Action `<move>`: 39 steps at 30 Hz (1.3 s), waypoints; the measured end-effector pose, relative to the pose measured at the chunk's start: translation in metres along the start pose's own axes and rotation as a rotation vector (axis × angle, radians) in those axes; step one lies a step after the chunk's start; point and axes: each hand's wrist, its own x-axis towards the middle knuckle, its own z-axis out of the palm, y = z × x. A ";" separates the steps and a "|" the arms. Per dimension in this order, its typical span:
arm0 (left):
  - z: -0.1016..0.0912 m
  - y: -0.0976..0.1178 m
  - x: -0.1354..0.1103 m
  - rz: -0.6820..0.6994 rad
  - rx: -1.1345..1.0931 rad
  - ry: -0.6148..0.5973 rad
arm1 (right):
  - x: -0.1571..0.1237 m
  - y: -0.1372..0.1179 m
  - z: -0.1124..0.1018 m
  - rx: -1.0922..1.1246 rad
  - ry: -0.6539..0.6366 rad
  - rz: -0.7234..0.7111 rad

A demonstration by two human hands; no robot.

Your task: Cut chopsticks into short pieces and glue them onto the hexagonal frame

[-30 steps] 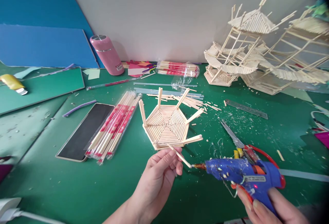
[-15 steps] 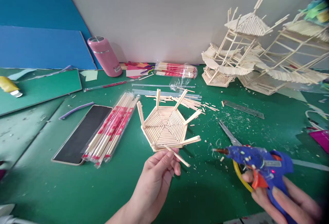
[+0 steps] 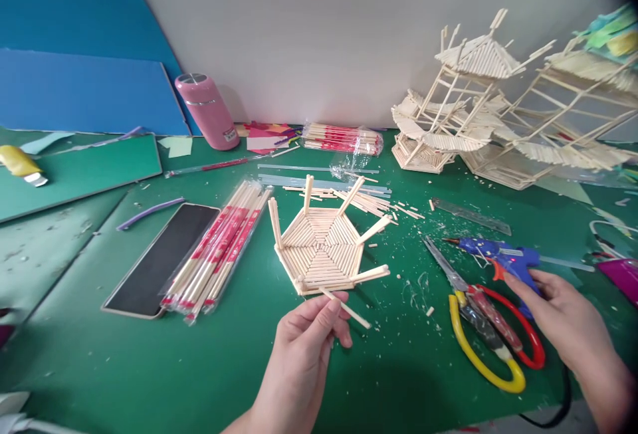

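Between the thumb and fingers of my left hand (image 3: 312, 334) is a short wooden stick (image 3: 351, 311), its upper end near the front edge of a woven-looking octagonal stick base (image 3: 319, 248). Several paired sticks stand up around that base's rim. My right hand (image 3: 563, 308) is wrapped round the handle of a blue hot glue gun (image 3: 503, 254), which lies low over the table with its nozzle pointing left. Scissors (image 3: 486, 327) with one yellow and one red handle lie just left of my right hand, partly beside the gun.
Packs of sticks (image 3: 219, 248) lie over a phone (image 3: 159, 261) at left; a pink bottle (image 3: 209, 111) stands behind. Loose sticks (image 3: 361, 201) and a clear ruler (image 3: 471, 215) lie beyond the base. Stick pagoda models (image 3: 438, 115) stand at back right.
My right hand has carried the glue gun away from me and lower, to behind the scissors, which are now uncovered. My left hand stays nearly still with the stick.
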 end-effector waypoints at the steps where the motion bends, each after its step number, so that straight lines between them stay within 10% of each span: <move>1: 0.001 0.000 0.000 0.009 -0.002 0.004 | 0.000 -0.005 0.000 -0.060 0.028 -0.009; 4: 0.002 0.000 0.000 0.020 -0.003 0.010 | -0.017 -0.036 0.003 -0.195 0.184 -0.112; 7: 0.002 -0.001 0.000 0.029 0.020 0.019 | -0.055 -0.086 0.015 -0.114 0.299 -0.510; 12: -0.001 -0.008 0.000 0.049 0.108 0.050 | -0.112 -0.152 0.051 0.118 -0.047 -1.007; 32: -0.009 -0.014 -0.007 0.067 0.138 -0.015 | -0.120 -0.183 0.078 -0.075 -0.069 -0.980; 36: -0.027 -0.008 -0.020 0.020 0.393 -0.063 | -0.118 -0.184 0.072 -0.042 -0.104 -0.951; 39: -0.045 0.007 -0.025 0.288 0.704 -0.060 | -0.118 -0.185 0.071 -0.005 -0.166 -0.920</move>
